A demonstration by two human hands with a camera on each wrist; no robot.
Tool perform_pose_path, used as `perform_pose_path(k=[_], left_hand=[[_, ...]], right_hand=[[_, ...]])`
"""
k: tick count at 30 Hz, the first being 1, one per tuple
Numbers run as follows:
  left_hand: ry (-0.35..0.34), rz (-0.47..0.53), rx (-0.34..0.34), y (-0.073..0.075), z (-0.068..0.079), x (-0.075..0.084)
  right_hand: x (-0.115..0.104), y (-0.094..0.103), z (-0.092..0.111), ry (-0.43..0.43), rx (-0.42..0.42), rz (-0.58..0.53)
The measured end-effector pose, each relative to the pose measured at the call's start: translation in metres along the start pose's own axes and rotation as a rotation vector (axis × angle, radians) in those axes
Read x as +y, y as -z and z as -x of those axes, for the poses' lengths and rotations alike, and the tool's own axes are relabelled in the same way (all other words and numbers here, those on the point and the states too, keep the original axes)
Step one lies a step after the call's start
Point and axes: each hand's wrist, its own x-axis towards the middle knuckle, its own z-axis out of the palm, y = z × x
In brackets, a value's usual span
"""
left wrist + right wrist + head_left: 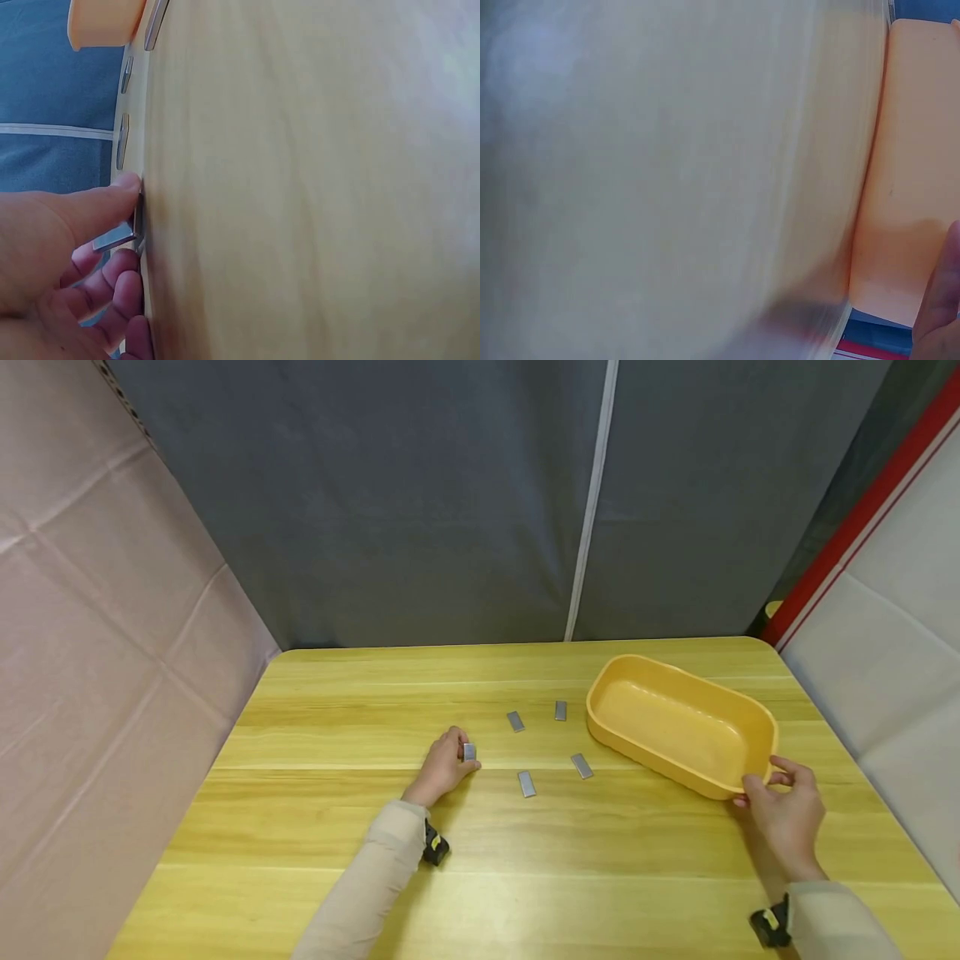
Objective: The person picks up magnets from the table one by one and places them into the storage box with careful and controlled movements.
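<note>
My left hand is low over the table, left of centre, with a small silvery rectangular block between thumb and fingers. In the left wrist view the block tilts close to the tabletop, the thumb above it and curled fingertips below. My right hand grips the near right corner of a yellow plastic tray, thumb at the rim and fingers at the outer end. The right wrist view shows the tray's side wall and part of that hand.
Several similar silvery blocks lie apart between the hand and the tray: one near the middle, one to its right, others farther back. The wood-grain table meets a grey curtain behind and pale side panels.
</note>
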Motion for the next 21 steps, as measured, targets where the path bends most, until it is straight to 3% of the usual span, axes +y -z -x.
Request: perform_pose_path(k=[13,21], left_hand=[[-0.044,-0.004,0.002,0.0039,0.0017,-0.002],[-0.026,0.028,0.019,0.0028,0.0017,-0.0021]], right_hand=[[0.0002,-0.0002,0.0009,-0.008,-0.017,-0.01],[0.0007,0.0005,0.0005,-0.015,-0.015,-0.015]])
